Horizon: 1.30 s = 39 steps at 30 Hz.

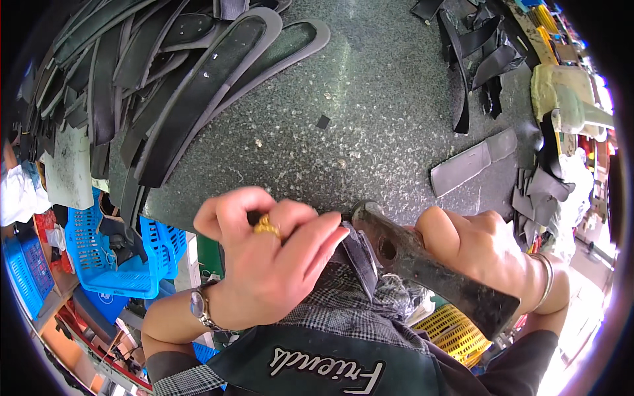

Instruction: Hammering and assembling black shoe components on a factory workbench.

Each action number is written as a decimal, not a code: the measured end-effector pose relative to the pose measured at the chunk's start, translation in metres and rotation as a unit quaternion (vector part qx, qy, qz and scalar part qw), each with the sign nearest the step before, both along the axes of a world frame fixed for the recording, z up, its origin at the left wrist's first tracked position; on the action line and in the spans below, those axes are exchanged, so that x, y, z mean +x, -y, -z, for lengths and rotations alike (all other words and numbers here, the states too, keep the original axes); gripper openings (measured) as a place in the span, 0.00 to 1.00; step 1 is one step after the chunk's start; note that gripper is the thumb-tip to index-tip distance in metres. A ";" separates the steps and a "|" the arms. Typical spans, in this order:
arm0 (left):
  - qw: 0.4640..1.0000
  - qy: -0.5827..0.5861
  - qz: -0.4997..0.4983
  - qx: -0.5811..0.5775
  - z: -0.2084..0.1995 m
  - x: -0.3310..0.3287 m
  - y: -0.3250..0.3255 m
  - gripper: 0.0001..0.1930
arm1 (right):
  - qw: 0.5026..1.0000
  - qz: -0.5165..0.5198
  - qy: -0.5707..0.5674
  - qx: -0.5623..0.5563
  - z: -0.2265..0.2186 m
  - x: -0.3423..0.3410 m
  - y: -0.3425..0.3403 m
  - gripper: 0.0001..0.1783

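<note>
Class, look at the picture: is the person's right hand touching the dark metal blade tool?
Touching. The head view shows the right hand closed around the dark metal blade tool, fingers wrapped over its upper edge with no gap.

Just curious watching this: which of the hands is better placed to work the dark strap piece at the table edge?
Probably the left hand: its fingertips already pinch the dark strap piece at the table edge. The right hand is wrapped around the heavy dark metal tool.
</note>
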<state>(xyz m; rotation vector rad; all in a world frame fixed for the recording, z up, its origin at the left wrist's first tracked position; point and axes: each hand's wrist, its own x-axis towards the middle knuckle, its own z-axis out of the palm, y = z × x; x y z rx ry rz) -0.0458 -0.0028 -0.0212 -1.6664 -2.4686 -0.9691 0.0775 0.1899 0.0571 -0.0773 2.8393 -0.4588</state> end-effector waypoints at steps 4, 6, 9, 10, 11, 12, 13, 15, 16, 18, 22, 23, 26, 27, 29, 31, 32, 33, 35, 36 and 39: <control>1.000 0.025 0.007 -0.012 -0.005 -0.005 -0.011 0.13 | 0.999 -0.031 0.019 0.035 -0.001 0.001 0.002 0.14; 1.000 0.024 0.004 0.009 -0.002 -0.003 -0.014 0.12 | 0.999 -0.033 0.025 0.031 -0.002 0.001 0.004 0.14; 0.999 0.026 -0.021 0.020 0.005 0.005 -0.015 0.13 | 0.999 -0.019 0.014 0.024 0.000 0.005 0.007 0.15; 0.999 0.024 -0.021 0.020 0.007 0.007 -0.015 0.13 | 0.999 -0.019 0.012 0.025 0.001 0.006 0.007 0.15; 0.999 0.015 -0.030 0.023 0.009 0.008 -0.016 0.14 | 1.000 -0.004 0.008 0.005 0.002 0.008 0.008 0.15; 0.999 0.005 -0.038 0.026 0.010 0.009 -0.016 0.15 | 1.000 0.012 0.005 -0.015 0.002 0.009 0.009 0.14; 0.999 0.030 -0.028 0.019 0.007 0.007 -0.016 0.13 | 1.000 0.014 0.004 -0.012 0.001 0.010 0.009 0.14; 0.998 0.049 -0.001 0.024 0.003 0.001 -0.012 0.11 | 0.998 0.050 0.010 -0.022 -0.003 0.010 0.008 0.14; 0.998 0.051 0.011 0.017 0.001 0.000 -0.006 0.11 | 0.998 0.050 0.009 -0.022 -0.005 0.009 0.007 0.14; 0.999 0.023 0.018 0.027 0.006 0.006 0.003 0.14 | 0.995 0.046 0.019 -0.086 -0.009 0.004 0.003 0.14; 0.997 -0.069 0.029 -0.009 0.001 0.009 0.007 0.16 | 0.994 0.056 0.035 -0.082 -0.010 0.000 -0.003 0.12; 0.996 -0.083 0.035 -0.009 0.005 0.008 0.008 0.16 | 0.998 0.041 0.007 -0.042 -0.007 -0.003 -0.001 0.11; 0.994 -0.086 0.054 -0.036 -0.004 0.008 0.008 0.12 | 0.997 -0.020 -0.010 0.068 -0.027 -0.016 0.012 0.11; 0.993 -0.102 0.061 -0.002 0.004 0.006 0.008 0.12 | 0.999 0.016 0.024 0.015 -0.020 -0.010 0.011 0.11; 0.994 -0.092 0.059 0.024 0.002 0.011 0.020 0.12 | 0.997 -0.019 0.044 0.056 -0.016 -0.013 0.008 0.12; 0.994 -0.078 0.073 0.030 0.002 0.015 0.022 0.13 | 0.998 -0.013 0.058 0.005 -0.018 -0.022 -0.003 0.12; 0.994 -0.086 0.064 0.004 0.001 0.016 0.022 0.12 | 1.000 -0.011 0.021 0.001 -0.017 -0.023 -0.005 0.12; 0.994 -0.095 0.055 -0.022 0.000 0.018 0.022 0.12 | 1.000 -0.008 -0.015 -0.002 -0.017 -0.024 -0.006 0.12; 0.993 -0.088 0.070 -0.034 -0.003 0.020 0.022 0.10 | 0.998 -0.013 -0.016 0.056 -0.018 -0.018 0.007 0.11; 0.993 -0.081 0.081 -0.036 -0.003 0.023 0.022 0.09 | 0.992 -0.048 0.026 0.114 -0.018 -0.014 0.011 0.11; 0.990 -0.109 0.088 -0.018 0.004 0.032 0.020 0.10 | 0.989 0.033 0.054 -0.137 -0.008 -0.010 -0.008 0.14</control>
